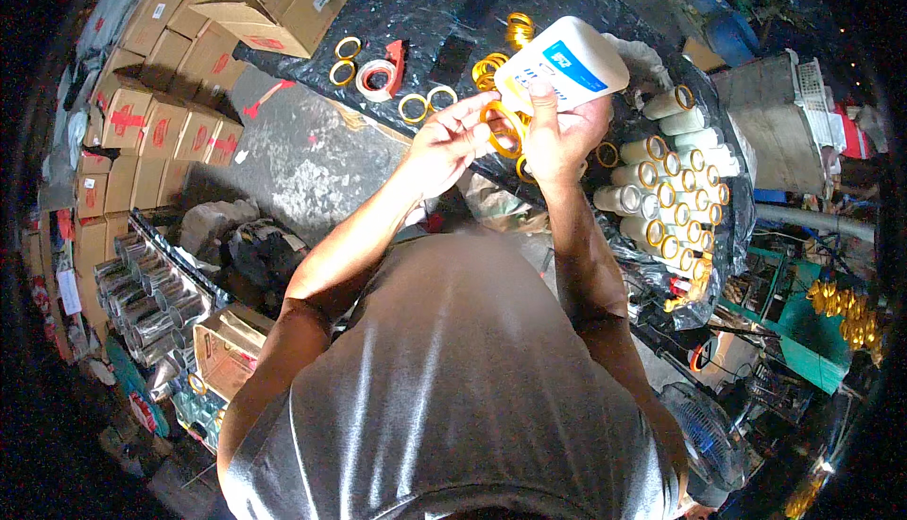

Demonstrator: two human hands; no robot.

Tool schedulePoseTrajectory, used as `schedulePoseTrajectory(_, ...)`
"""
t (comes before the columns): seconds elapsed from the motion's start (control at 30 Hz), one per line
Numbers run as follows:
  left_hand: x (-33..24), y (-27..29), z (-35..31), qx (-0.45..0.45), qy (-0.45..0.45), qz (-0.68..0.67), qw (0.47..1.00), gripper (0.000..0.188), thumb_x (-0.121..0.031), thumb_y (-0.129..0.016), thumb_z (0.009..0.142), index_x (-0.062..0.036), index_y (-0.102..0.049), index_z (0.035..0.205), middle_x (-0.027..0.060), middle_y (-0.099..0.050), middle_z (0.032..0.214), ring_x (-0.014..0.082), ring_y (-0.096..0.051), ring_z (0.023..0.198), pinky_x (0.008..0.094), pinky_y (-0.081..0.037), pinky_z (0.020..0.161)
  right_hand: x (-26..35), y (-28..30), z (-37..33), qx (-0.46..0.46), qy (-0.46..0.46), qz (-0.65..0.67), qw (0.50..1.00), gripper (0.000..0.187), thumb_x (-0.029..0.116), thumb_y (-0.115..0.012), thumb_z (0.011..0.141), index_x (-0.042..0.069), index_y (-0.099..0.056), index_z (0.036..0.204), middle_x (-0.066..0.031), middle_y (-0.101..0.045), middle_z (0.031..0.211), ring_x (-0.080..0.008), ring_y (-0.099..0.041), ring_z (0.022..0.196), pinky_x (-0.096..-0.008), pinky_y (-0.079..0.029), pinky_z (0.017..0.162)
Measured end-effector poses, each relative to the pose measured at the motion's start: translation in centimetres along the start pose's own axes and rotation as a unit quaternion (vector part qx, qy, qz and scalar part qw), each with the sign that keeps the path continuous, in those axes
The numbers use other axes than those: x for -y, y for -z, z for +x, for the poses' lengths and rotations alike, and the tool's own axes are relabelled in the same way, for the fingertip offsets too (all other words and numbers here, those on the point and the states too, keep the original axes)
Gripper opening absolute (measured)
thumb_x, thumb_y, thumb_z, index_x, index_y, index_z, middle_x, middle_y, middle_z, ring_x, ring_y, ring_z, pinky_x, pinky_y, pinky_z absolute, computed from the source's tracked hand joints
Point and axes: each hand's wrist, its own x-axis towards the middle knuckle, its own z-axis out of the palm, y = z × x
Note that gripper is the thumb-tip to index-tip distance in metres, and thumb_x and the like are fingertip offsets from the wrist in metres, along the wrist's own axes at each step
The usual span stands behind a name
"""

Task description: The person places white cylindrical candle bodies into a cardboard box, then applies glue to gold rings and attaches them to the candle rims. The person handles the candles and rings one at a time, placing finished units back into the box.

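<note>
L hand (446, 147) pinching gold ring (510, 153), R hand (557, 142) clasped rnd wht bottle (590, 52).

I hold a white and blue bottle (564, 62) — it is tipped over. My round gold ring (508, 153) is just by the bottle's lower left end.

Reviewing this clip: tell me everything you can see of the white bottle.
The bottle looks like plastic: white, flattened, rounded at the corners, with a blue label and blue print on the face. It is tilted, base toward the picture's upper right, other end toward the gold ring. The right hand grips it, thumb across the printed face. Its cap and fill level cannot be made out.
</note>
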Motion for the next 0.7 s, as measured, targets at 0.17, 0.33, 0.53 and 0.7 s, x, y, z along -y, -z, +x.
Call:
schedulePoseTrajectory(0.17, 2.5, -2.1, 0.1, -0.035, -0.144, 0.186, 0.971, 0.089, 0.004, -0.080, 0.083, -0.0023, -0.035, 0.159, 0.0150, -0.055, 0.151, 0.0264, -0.052, 0.139, 0.0401, -0.044, 0.115, 0.2, 2.4, 0.4, -0.024, -0.105, 0.187, 0.976, 0.049, 0.006, -0.071, 0.097, 0.002, -0.045, 0.138, -0.0140, -0.064, 0.123, -0.0232, -0.069, 0.107, -0.0405, -0.062, 0.090)
schedulePoseTrajectory(0.33, 1.1, -3.3, -0.3, -0.060, -0.225, 0.588, 0.774, 0.105, -0.008, -0.091, 0.073, -0.0005, -0.032, 0.160, 0.0185, -0.047, 0.157, 0.0278, -0.053, 0.138, 0.0422, -0.043, 0.116, 0.7, 4.6, 0.1, 0.015, -0.153, 0.195, 0.969, 0.047, 0.012, -0.072, 0.098, 0.001, -0.047, 0.136, -0.0140, -0.065, 0.121, -0.0238, -0.070, 0.104, -0.0428, -0.064, 0.086)
schedulePoseTrajectory(0.53, 0.6, -4.1, 0.1, -0.044, -0.334, 0.662, 0.669, 0.094, -0.012, -0.088, 0.077, 0.0006, -0.038, 0.156, 0.0238, -0.057, 0.147, 0.0360, -0.056, 0.136, 0.0462, -0.044, 0.113, 0.9, 5.7, 0.2, 0.038, -0.110, 0.132, 0.984, 0.042, 0.009, -0.073, 0.097, -0.002, -0.051, 0.131, -0.0145, -0.067, 0.120, -0.0209, -0.069, 0.102, -0.0374, -0.062, 0.088)
schedulePoseTrajectory(0.7, 0.3, -3.6, 0.8, -0.002, -0.368, 0.677, 0.637, 0.085, -0.009, -0.087, 0.077, 0.0021, -0.044, 0.150, 0.0245, -0.057, 0.144, 0.0404, -0.055, 0.135, 0.0544, -0.042, 0.117, 0.4, 6.0, 0.5, 0.037, -0.102, 0.084, 0.991, 0.040, 0.005, -0.071, 0.097, -0.003, -0.052, 0.131, -0.0141, -0.068, 0.118, -0.0197, -0.069, 0.102, -0.0367, -0.060, 0.090)
